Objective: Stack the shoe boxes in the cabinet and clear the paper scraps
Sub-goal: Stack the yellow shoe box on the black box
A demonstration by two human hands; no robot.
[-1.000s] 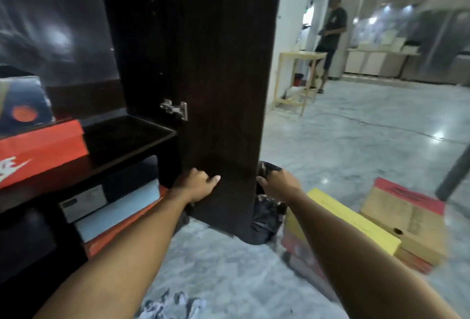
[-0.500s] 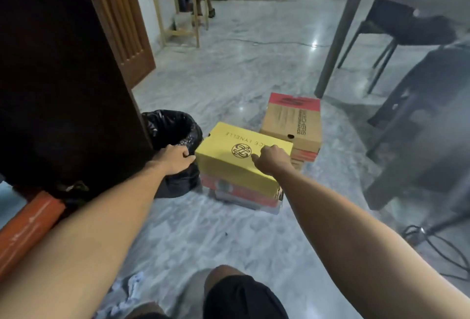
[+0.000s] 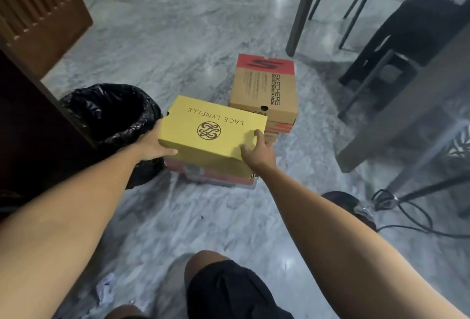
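Item, bottom left of the frame: crumpled paper scraps (image 3: 106,290) lay loose on the marble floor (image 3: 193,33) beside the person's knee (image 3: 203,262); judged not yet cleared. Item, lower right: a dark rounded object, partly hidden behind the right forearm, identity not determinable, with a black cable (image 3: 417,219) trailing past it. Item, centre: yellow shoe box (image 3: 212,138), lid printed LACE LYNELLE, sat uppermost on a low stack whose lower boxes (image 3: 216,175) showed only as red and pale edges. The left hand (image 3: 152,144) grasped the box's left end, thumb along the near side wall and fingers out of sight behind the far side; the right hand (image 3: 258,152) clasped the near right corner, fingers curled over the lid edge. Whether the box had left the stack could not be told. Item, left of centre: a bin lined with a black bag (image 3: 112,115), just beside the stack, apparently the destination for the scraps. Item, upper centre: brown Skechers box (image 3: 265,84) atop further boxes, touching or just behind the yellow one's stack. Item, left edge: dark cabinet door (image 3: 30,120); cabinet interior out of view. Item, upper right: table legs and chairs (image 3: 396,21). Assessment: several boxes remained on the floor, scraps untouched, so the task appeared well short of complete.
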